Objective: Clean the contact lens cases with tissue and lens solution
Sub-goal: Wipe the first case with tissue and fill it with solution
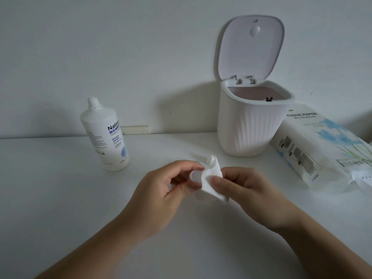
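Lens case (195, 175), small and white, sits in mid-air just above the white worktop (60, 198), held between the person's two hands near the middle. Farthest left stands the lens solution bottle (104, 135), upright, its cap on, well apart from the hands; whether liquid is inside I cannot tell. The left hand (161, 190) has its fingers (185, 166) curled round the case, thumb underneath. Touching the case on its right side is a folded white tissue (213, 178), which the right hand (247, 190) pinches, its thumb pressed flat against the tissue and into the case. Behind the hands, a ribbed white bin (249, 127) stands with its lid (249, 47) tipped up and open; inside shows a pinkish liner and a small dark thing at the rim, too small to make out. Just right of the bin lies a tissue paper pack (326, 150), flat on the worktop, its near end torn open with white tissue showing.
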Available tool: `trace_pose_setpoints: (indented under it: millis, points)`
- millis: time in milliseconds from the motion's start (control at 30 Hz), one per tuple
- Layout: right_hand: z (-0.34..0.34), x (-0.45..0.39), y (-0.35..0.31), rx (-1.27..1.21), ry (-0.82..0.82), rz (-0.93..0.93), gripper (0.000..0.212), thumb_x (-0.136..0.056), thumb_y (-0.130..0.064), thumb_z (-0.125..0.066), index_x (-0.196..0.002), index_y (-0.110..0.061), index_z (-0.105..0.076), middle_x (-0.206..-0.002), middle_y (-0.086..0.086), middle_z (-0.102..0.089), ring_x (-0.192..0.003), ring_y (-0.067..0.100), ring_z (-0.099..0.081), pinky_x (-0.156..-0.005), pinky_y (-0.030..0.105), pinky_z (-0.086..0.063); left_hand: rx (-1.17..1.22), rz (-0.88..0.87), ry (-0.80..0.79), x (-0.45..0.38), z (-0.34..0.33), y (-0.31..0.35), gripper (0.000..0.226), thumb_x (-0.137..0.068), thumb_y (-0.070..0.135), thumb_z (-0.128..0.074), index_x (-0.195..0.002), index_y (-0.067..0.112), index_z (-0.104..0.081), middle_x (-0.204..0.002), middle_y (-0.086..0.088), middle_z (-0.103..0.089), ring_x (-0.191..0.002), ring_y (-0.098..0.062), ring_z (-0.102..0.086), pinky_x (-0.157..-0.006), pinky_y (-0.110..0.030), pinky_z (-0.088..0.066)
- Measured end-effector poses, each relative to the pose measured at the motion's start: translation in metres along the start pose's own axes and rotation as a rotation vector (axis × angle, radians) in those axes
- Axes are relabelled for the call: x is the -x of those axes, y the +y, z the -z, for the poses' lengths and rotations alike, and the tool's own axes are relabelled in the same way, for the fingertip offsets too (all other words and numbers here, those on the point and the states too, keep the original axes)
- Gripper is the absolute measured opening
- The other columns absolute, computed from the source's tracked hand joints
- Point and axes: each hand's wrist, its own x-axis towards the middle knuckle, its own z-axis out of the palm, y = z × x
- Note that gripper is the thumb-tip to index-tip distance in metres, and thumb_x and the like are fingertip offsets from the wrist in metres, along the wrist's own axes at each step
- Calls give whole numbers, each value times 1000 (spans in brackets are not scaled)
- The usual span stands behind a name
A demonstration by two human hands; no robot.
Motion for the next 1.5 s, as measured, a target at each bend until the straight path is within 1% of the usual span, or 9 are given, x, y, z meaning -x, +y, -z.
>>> trace_pose_setpoints:
  millis: [300,467,633,700,833,1000,1167,1267,1500]
  points:
    - [-5,6,-1,69,-149,-5,60,-86,-58,-63,-82,2,-61,-70,4,-43,-66,30,-35,-62,48,-29,-9,14,-258,-3,13,6,27,-90,23,-65,-109,42,-69,-96,-4,-72,-91,-25,-66,-89,-33,-55]
    - [-4,4,2,-34,-39,12,42,-84,-49,-64,-86,-8,-71,-70,0,-62,-65,12,-54,-63,32,-44,-98,-147,-11,0,8,8,26,-79,28,-77,-102,37,-73,-87,11,-75,-81,-14,-69,-77,-13,-49]
    - [-12,1,0,-224,39,24,29,-94,-36,-59,-94,-16,-79,-82,11,-72,-77,23,-54,-72,39,-44,-168,-205,127,4,-4,10,24,-73,30,-83,-93,34,-70,-82,19,-71,-72,-4,-65,-73,-4,-42]
    - [-12,0,2,-192,70,10,37,-92,-43,-60,-94,-9,-76,-79,23,-62,-74,25,-48,-71,42,-40,-140,-184,110,2,-4,10,21,-74,27,-82,-90,35,-71,-81,22,-69,-72,-1,-63,-73,-3,-41]
    - [-9,2,4,-26,11,24,43,-87,-50,-62,-84,-8,-71,-66,-3,-58,-62,10,-49,-61,30,-42,-150,-173,12,-1,3,11,27,-81,14,-78,-95,37,-70,-88,16,-71,-77,2,-65,-74,-3,-43]
    - [-10,4,6,117,-132,1,52,-89,-51,-62,-82,1,-63,-69,3,-47,-67,20,-40,-67,39,-34,-157,-112,-147,-2,7,10,39,-87,3,-73,-104,37,-67,-99,22,-73,-89,5,-68,-80,-4,-44]
    - [-10,3,4,-49,-18,8,35,-87,-48,-64,-85,-15,-74,-69,-1,-62,-64,12,-54,-63,32,-45,-198,-262,82,-1,-1,12,33,-80,-4,-78,-103,20,-73,-89,8,-74,-84,1,-67,-77,-2,-44]
    - [-12,1,3,-170,29,15,25,-93,-40,-61,-84,-23,-77,-70,-2,-63,-64,12,-51,-63,26,-46,-192,-220,188,4,-7,10,25,-75,11,-85,-97,17,-76,-84,11,-74,-78,2,-67,-74,-1,-43]
    - [-7,-3,2,-113,25,-11,33,-82,-52,-68,-84,-20,-78,-68,4,-70,-62,17,-50,-61,31,-41,-156,-176,121,-2,4,7,23,-81,23,-77,-104,26,-74,-90,10,-72,-83,-10,-66,-73,-6,-42]
